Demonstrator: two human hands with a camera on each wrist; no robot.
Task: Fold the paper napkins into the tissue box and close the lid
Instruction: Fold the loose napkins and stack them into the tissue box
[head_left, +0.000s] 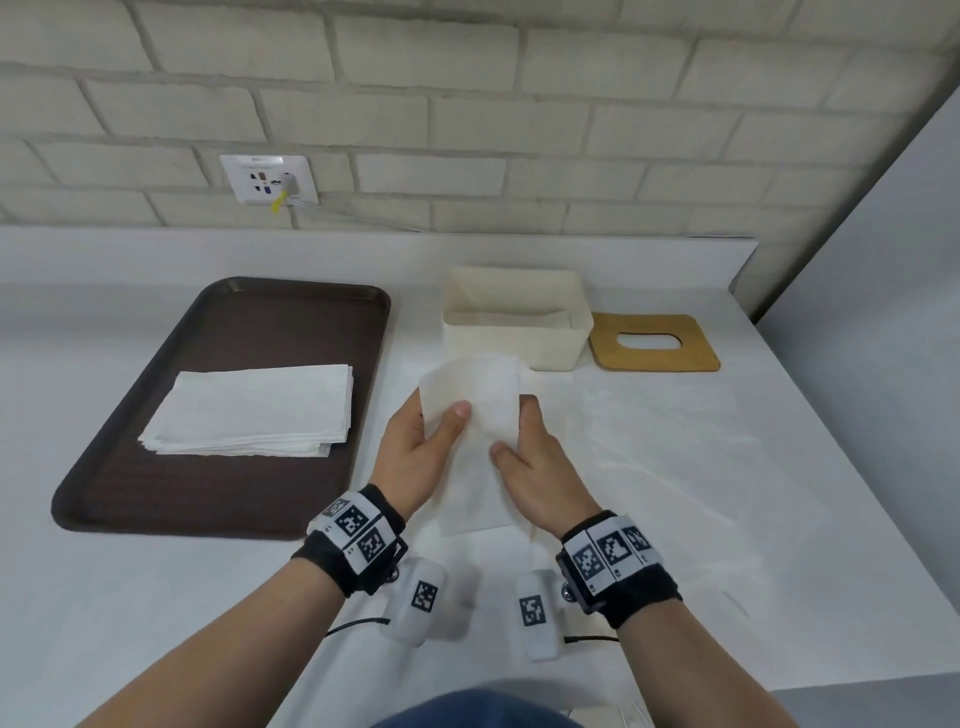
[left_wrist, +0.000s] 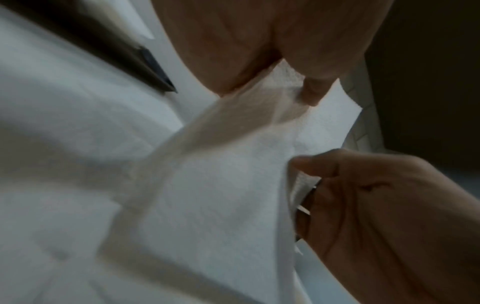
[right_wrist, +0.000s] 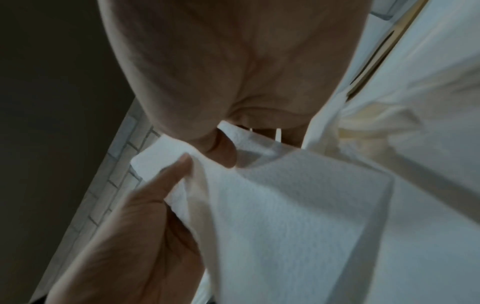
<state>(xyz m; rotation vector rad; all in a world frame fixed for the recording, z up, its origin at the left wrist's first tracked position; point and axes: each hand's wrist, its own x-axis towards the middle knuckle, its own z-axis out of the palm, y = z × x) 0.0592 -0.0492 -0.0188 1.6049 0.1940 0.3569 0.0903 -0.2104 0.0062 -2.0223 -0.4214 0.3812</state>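
A white paper napkin (head_left: 475, 400) hangs upright above the counter, held by both hands. My left hand (head_left: 426, 441) pinches its left edge with the thumb on the near face. My right hand (head_left: 524, 441) pinches the right edge. The wrist views show the napkin (left_wrist: 233, 174) (right_wrist: 298, 195) bent between thumbs and fingers. The cream tissue box (head_left: 514, 322) stands open just behind the napkin, with a napkin lying inside. Its wooden lid (head_left: 654, 343) with an oval slot lies flat on the counter to the right of the box. A stack of napkins (head_left: 254, 410) rests on the brown tray (head_left: 156, 493).
The tray occupies the left of the white counter (head_left: 727, 467). A brick wall with a socket (head_left: 267, 179) and plugged cable rises behind. A grey panel (head_left: 883, 312) borders the counter on the right. The counter's front edge is near my body.
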